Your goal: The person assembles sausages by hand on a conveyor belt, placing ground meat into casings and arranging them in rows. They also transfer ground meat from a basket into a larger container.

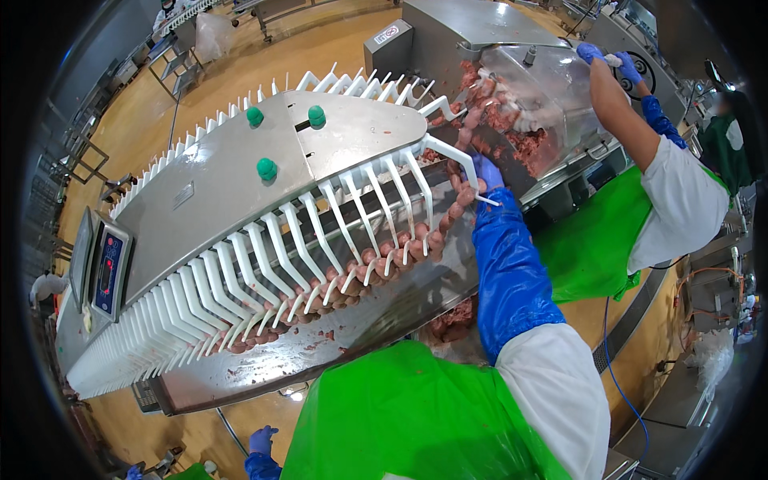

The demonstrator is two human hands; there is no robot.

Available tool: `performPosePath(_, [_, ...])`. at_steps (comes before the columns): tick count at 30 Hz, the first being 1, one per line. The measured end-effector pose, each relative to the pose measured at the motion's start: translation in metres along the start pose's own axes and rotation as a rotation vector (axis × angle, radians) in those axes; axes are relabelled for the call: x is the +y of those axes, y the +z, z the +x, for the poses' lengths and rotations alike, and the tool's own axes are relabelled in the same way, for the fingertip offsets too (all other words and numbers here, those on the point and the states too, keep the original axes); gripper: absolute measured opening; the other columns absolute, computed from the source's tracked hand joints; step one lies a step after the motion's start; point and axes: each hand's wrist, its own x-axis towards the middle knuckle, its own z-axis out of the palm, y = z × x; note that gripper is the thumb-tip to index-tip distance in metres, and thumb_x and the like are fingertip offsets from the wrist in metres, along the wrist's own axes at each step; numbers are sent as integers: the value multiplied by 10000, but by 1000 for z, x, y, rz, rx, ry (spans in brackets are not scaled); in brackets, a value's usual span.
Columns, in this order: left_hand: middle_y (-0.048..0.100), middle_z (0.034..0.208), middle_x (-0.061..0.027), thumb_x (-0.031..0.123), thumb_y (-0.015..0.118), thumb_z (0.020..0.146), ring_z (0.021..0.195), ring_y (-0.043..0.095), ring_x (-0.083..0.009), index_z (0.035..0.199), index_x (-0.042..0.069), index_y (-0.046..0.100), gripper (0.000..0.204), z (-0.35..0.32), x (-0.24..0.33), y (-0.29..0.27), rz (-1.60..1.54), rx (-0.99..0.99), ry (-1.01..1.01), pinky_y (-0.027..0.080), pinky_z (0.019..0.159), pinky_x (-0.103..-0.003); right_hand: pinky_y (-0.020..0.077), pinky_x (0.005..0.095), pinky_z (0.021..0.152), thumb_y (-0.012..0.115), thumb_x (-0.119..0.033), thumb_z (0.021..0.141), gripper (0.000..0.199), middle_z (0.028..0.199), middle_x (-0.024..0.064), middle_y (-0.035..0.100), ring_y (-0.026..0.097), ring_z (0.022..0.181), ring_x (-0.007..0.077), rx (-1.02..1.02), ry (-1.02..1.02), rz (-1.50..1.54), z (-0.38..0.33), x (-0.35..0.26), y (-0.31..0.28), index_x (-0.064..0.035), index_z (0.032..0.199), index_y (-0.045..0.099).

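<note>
My right hand, in a purple glove and blue sleeve, reaches up to the end of a hook conveyor. Its fingers close around a string of sausage links, partly hidden by a white hook. The linked string comes down from the meat-smeared machine outlet above and hangs in loops along the near row of hooks. Low on the left, beside my green apron, my left hand hangs away from the conveyor. Its fingers are loosely apart, with nothing visible in them.
Below the hooks runs a steel tray with meat scraps. Green knobs top the conveyor cover, and a control panel sits at its left end. At right, a co-worker's gloved hands touch the machine's clear guard.
</note>
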Motion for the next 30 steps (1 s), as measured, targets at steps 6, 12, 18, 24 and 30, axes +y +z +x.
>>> performPosePath(6, [716, 984, -142, -27, 642, 766, 829, 693, -315, 1072, 110, 653, 335, -12, 14, -3, 127, -15, -12, 569, 698, -415, 519, 332, 699, 545, -281, 969, 192, 895, 52, 640, 611, 815, 175, -293, 12, 273, -2, 28, -10, -112, 1019, 622])
performPosePath(12, [689, 965, -169, 226, 447, 957, 791, 656, -265, 1033, 119, 722, 305, 20, 39, -53, -304, 1, -356, 527, 711, -357, 522, 377, 808, 566, -291, 951, 294, 1017, 142, 687, 653, 928, 272, 68, -33, -975, -20, 137, -123, -49, 1097, 650])
performPosePath(18, [685, 1059, -173, 77, 475, 931, 862, 653, -291, 1104, 133, 695, 286, -12, 59, -17, -149, -10, -249, 536, 782, -373, 470, 454, 944, 577, -405, 917, 447, 1218, 206, 633, 611, 1102, 359, -212, -29, -1214, -132, 173, -28, -93, 1236, 604])
performPosePath(24, [685, 1108, -174, 173, 504, 950, 1052, 645, -329, 1132, 101, 694, 273, 59, 107, -65, -294, 88, -178, 495, 934, -369, 381, 466, 1078, 636, -451, 881, 569, 1369, 208, 515, 494, 1252, 390, -725, -196, -1577, -213, 260, 33, -67, 1296, 567])
performPosePath(30, [648, 1254, -183, 341, 574, 956, 1163, 604, -259, 1279, -9, 610, 477, 150, 159, -110, -611, 79, -107, 434, 1018, -345, 466, 434, 975, 649, -433, 902, 564, 1241, 196, 615, 595, 1128, 361, -1102, -121, -1341, -239, 305, 60, -25, 1284, 573])
